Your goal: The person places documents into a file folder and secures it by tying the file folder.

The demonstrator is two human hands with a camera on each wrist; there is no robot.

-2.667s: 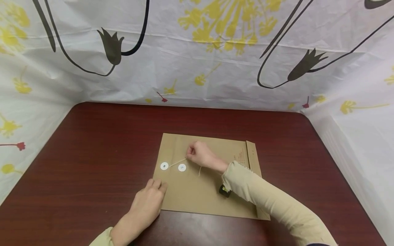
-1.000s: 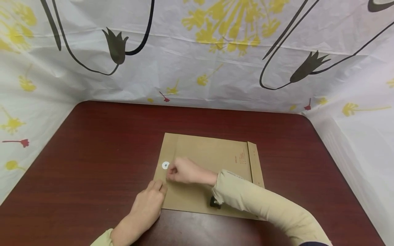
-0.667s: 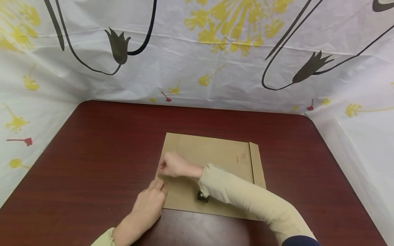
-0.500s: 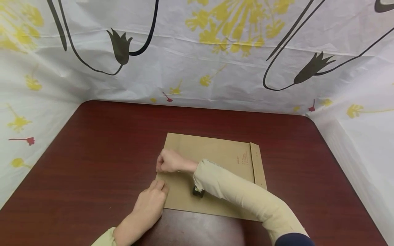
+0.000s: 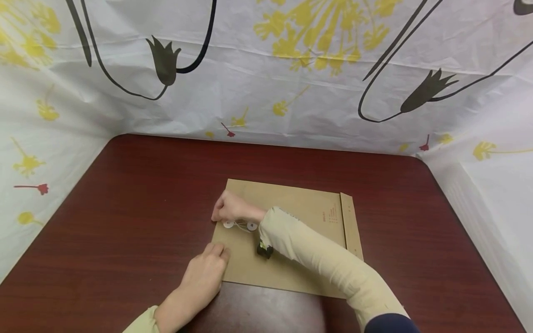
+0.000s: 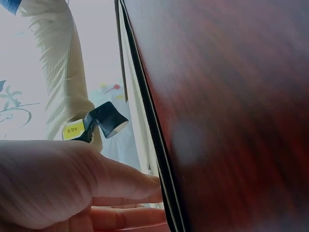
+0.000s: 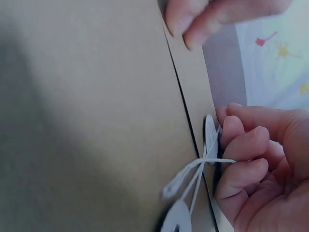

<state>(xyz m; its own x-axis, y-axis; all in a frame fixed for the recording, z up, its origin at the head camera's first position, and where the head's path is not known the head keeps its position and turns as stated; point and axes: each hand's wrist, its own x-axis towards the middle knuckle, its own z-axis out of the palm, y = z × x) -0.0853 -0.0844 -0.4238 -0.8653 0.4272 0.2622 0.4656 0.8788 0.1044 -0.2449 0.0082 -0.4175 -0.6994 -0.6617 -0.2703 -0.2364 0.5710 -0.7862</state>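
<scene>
A brown string-tie envelope (image 5: pixel 287 199) lies flat on the table. My right hand (image 5: pixel 232 206) is over its left edge, near two white round button tabs. In the right wrist view, those fingers are curled and pinch a white string (image 7: pixel 181 176) that runs around the far tab (image 7: pixel 210 137) and to the nearer tab (image 7: pixel 177 217). My left hand (image 5: pixel 204 270) rests at the envelope's left front corner. Its fingertips (image 7: pixel 181 21) press on the flap beside the seam. The thumb (image 6: pixel 130 179) touches the envelope's edge in the left wrist view.
The dark red table (image 5: pixel 145 208) extends around the envelope. White sheeting (image 5: pixel 258 97) printed with flowers hangs behind and at both sides. A small black device (image 5: pixel 264 250) with a yellow label sits at the right wrist. The right sleeve (image 5: pixel 316 249) crosses over the envelope.
My right hand came left from the envelope's middle, passed round the left tab with the string, and most recently moved slightly away from the body. Both tabs show again. The left hand stays put.
</scene>
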